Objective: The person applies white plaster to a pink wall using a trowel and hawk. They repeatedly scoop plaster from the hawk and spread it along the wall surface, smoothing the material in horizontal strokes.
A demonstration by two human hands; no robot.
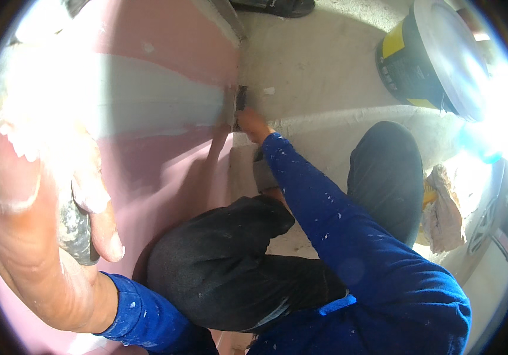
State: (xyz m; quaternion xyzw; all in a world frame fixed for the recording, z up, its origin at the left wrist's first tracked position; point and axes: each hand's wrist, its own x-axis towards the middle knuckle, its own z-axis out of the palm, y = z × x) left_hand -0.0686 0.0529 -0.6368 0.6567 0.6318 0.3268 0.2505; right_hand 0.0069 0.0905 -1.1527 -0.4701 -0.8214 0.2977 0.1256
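Observation:
My left hand [52,254], spotted with white paste, is raised close to the camera at the left, gripping a paste-smeared dark handle [76,231]; its upper end is lost in glare. My right hand [255,126] is down where the pink wall [168,168] meets the floor, closed on a dark, narrow tool [241,94] against the wall's bottom edge; its exact kind is unclear. A pale grey band [165,89] runs across the pink wall.
A dark lidded bucket [407,65] with yellow label patches stands upper right on the concrete floor [307,65]. A dark shoe [277,7] shows at the top. Beside my bent knee [384,165] lie crumpled paper-like material [443,213] and flat items [502,239], partly in glare.

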